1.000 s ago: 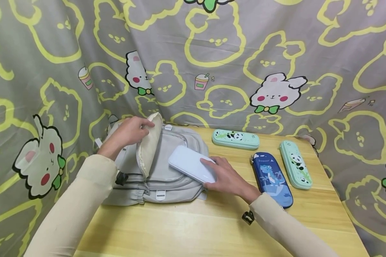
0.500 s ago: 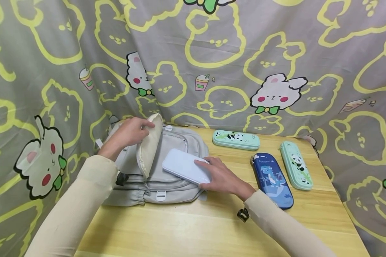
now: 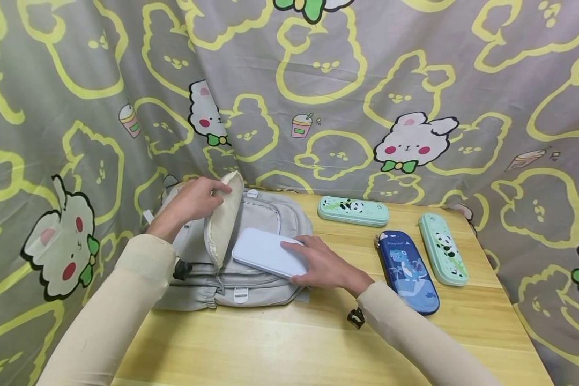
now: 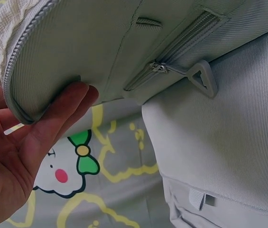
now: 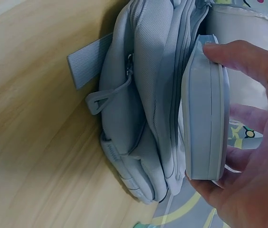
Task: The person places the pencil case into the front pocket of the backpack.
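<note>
Right hand (image 3: 322,262) pinching pale-blue hard case (image 3: 267,252) across its width, over grey backpack (image 3: 262,215), left end just beside raised flap (image 3: 225,220), left hand (image 3: 197,199) pinching flap, room over tabletop (image 3: 270,346) in front, pocket interior hidden, sleeves (image 3: 125,289) cut off.

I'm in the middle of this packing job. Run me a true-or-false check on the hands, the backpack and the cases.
1. The right hand holds the pale blue case. True.
2. The left hand grips the dinosaur case. False: the left hand holds the flap of the grey backpack.
3. The dinosaur case lies on the wooden table. True.
4. The pale blue case is entirely inside the backpack. False: its top face shows in the head view.
5. Exactly two panda cases are in view. True.
</note>
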`<state>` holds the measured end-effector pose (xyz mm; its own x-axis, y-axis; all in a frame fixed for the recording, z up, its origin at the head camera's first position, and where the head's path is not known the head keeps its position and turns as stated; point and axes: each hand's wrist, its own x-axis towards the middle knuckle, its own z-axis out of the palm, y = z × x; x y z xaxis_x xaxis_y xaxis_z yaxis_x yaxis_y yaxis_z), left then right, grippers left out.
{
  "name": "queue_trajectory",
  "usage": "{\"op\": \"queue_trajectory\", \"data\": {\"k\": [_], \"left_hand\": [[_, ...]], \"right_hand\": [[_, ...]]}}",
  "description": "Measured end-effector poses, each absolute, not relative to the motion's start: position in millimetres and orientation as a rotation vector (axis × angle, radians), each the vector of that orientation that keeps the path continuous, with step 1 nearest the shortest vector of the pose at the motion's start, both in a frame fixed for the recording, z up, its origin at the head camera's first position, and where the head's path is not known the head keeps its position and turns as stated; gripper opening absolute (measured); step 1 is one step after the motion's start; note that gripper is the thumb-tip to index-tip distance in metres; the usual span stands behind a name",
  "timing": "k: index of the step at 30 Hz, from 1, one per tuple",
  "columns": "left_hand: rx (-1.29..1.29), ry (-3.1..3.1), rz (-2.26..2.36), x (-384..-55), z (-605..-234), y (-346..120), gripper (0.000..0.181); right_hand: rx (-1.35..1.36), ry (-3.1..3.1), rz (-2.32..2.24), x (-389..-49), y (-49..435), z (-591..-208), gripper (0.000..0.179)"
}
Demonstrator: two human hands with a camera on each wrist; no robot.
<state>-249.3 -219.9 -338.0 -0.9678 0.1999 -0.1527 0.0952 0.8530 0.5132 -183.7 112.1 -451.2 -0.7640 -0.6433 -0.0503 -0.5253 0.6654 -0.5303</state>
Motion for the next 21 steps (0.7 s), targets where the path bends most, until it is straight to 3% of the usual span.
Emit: {"op": "queue_trajectory", "data": {"k": [21], "left_hand": [[0.221, 2.81, 0.797, -249.5, -338.2, -219.3, 0.049]], "right_hand": [[-1.039, 2.595, -0.736, -192.7, 87.9, -449.7, 0.084]]}}
